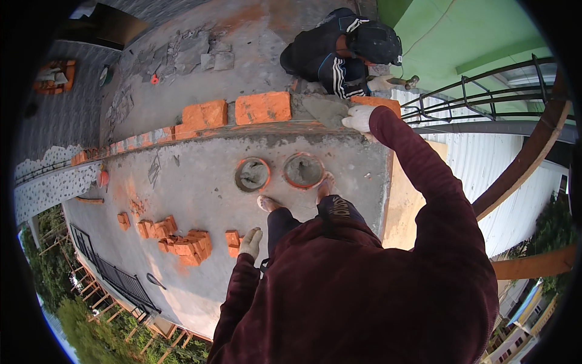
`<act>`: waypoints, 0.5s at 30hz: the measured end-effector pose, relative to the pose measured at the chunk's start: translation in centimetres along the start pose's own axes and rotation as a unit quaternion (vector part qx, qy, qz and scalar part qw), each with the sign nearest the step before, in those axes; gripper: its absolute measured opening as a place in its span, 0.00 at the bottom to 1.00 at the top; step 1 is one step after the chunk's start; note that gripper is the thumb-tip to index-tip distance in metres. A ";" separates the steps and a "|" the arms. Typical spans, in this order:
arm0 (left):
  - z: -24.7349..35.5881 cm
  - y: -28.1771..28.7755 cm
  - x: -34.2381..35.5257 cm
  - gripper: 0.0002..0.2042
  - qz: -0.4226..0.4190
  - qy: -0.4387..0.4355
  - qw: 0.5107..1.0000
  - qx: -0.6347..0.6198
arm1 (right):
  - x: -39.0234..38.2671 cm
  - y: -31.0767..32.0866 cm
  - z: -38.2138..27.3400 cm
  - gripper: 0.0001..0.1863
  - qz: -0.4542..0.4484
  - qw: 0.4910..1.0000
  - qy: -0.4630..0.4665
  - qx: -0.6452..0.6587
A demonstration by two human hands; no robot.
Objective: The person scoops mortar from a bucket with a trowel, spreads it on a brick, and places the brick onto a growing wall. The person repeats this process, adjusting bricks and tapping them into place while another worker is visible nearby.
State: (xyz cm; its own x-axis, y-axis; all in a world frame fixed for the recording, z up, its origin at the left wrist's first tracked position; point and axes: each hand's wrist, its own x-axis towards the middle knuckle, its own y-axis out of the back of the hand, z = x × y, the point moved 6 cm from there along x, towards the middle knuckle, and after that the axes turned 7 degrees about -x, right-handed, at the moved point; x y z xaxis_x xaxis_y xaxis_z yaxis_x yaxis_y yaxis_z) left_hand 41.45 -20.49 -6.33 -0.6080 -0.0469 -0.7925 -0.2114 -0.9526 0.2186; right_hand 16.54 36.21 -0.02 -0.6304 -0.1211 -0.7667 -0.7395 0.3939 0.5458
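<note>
My right hand (359, 119), in a pale glove, reaches out over the low brick wall and is closed on a trowel (326, 111). The grey blade lies against the mortar on top of the wall; its handle is hidden in my fist. Left of the blade an orange brick (263, 108) sits on the wall, and another brick (376, 104) lies just beyond my hand at the right. My left hand (250, 242), also gloved, hangs low by my side with nothing in it, fingers stretched out, near a small stack of bricks (233, 239).
Two orange-rimmed buckets (252, 175) (304, 170) of grey mortar stand by my feet. Across the wall a crouching co-worker (330, 54) holds a hammer (412, 81). Steel rebar (485, 100) juts in at the right. Brick piles (189, 246) lie on the floor at the left.
</note>
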 end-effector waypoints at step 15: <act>-5.3 -1.2 -1.0 0.24 0.017 0.053 0.997 -0.058 | -7.0 6.9 -1.5 0.22 0.146 0.983 0.014 -0.114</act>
State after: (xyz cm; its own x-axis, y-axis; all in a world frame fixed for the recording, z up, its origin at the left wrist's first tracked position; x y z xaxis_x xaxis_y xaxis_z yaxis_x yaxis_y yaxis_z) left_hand 46.37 -20.92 -8.86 -0.5274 -0.1046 -0.8432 -0.0995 -0.9779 0.1836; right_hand 15.49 38.42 9.59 -0.8270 -0.0594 -0.5591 -0.5585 0.2019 0.8046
